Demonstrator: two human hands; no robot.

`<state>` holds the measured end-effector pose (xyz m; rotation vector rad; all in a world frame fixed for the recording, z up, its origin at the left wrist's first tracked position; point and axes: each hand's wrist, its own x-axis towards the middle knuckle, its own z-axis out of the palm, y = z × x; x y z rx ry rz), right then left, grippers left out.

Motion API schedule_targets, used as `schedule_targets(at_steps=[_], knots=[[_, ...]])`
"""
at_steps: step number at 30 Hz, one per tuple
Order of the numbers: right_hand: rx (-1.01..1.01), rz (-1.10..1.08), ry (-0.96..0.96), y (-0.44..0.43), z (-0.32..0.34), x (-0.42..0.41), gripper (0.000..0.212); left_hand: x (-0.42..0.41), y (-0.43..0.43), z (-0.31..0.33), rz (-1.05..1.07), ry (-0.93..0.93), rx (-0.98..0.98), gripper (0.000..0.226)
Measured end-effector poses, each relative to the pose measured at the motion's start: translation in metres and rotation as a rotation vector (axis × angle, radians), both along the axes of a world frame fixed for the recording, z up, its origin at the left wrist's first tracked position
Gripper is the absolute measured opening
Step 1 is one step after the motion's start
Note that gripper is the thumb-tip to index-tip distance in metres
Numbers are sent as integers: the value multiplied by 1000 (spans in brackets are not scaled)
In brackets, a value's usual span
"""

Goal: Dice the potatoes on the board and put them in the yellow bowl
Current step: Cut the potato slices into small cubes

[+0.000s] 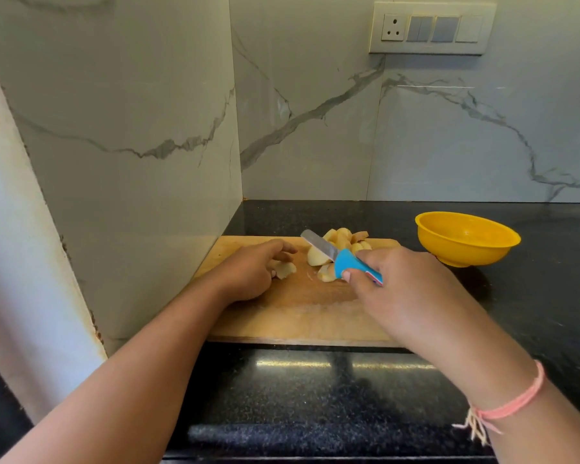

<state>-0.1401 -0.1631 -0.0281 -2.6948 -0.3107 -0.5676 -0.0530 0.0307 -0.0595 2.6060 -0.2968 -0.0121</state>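
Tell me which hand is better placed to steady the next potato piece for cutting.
Left, probably. The left hand rests by a potato piece on the board, fingers loose; the right hand grips the knife.

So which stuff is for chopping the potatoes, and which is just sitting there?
For the job: potato pieces, knife held by the right hand, wooden board, yellow bowl.
Just there: wall switch panel, pink wrist thread, black counter.

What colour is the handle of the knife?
Bright blue, with a bit of red at its end. The knife handle shows in the head view, held in the right hand.
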Motion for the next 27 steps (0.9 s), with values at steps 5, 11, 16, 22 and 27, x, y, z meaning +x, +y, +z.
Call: schedule_targets(at_steps=[5, 11, 16, 22, 27], knots=[[9, 35, 50, 3, -12, 5, 34, 0, -1, 2, -2, -48, 79, 47], [-88, -18, 61, 12, -22, 9, 37, -4, -5, -1, 59, -116, 79, 40], [-119, 21, 46, 20, -31, 9, 34, -7, -6, -3, 137, -142, 12, 42], [-110, 51, 4, 27, -29, 16, 35, -8, -8, -1, 173, -118, -11, 43], [-56, 26, -8, 22, -27, 15, 35, -9, -7, 0, 194, -129, 25, 39]])
